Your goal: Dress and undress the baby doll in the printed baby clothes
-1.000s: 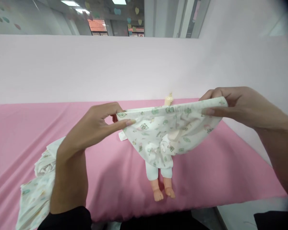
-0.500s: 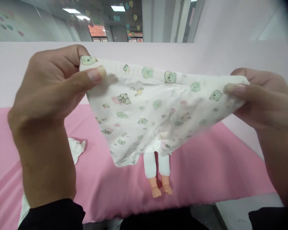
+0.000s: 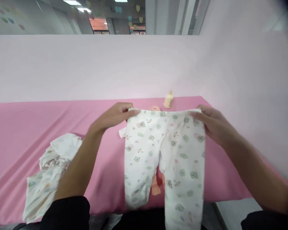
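Lowered since before, the baby pants hang legs toward you over the doll; your left hand and right hand pinch the far waistband corners.

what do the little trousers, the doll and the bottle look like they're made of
Trousers: soft, matte knit fabric, probably cotton; they hang limp and crease, white with small green and pink prints. Doll: smooth, peach-coloured moulded plastic or vinyl, judging by its bare feet with slight sheen. Bottle: looks like pale cream plastic, but too small to be sure. Left hand and right hand pinch the waistband.
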### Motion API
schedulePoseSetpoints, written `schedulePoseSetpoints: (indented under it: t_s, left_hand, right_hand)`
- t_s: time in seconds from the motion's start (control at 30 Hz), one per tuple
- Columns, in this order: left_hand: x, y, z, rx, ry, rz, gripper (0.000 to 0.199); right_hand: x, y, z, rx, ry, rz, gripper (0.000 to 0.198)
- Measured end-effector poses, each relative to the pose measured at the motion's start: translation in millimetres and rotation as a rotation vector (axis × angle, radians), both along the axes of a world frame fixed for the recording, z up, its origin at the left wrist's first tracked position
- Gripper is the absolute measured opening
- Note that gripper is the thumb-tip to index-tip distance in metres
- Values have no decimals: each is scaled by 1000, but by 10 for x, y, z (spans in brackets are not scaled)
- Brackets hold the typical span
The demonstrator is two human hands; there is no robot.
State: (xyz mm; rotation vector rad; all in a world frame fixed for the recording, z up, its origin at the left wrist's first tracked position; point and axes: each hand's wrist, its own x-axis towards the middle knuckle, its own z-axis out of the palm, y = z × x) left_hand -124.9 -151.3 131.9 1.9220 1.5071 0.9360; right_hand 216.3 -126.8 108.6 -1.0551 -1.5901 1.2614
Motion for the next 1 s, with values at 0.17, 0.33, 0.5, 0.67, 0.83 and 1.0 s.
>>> schedulePoseSetpoints:
  t_s: [0.17, 0.33, 0.5, 0.67, 0.83, 1.0]
  left_hand:
    - [-5, 278, -715, -281, 22, -44, 51]
    - [27, 230, -897, -295, -35, -51, 52]
    - [113, 169, -876, -184, 66, -97, 46]
    - [353, 89, -794, -138, 143, -176, 43]
    - [560, 16, -707, -67, 143, -252, 36]
    - [550, -34, -683, -28, 124, -267, 33]
  right_hand:
    - [-33, 254, -635, -69, -217, 25, 50]
    - [32, 318, -864, -25, -391, 48, 53]
    - [97, 359, -883, 172, -643, 67, 42]
    - [-114, 229, -710, 463, -692, 183, 38]
    - [-478, 130, -492, 624, -651, 377, 26]
    - [-548, 207, -469, 796, -631, 313, 21]
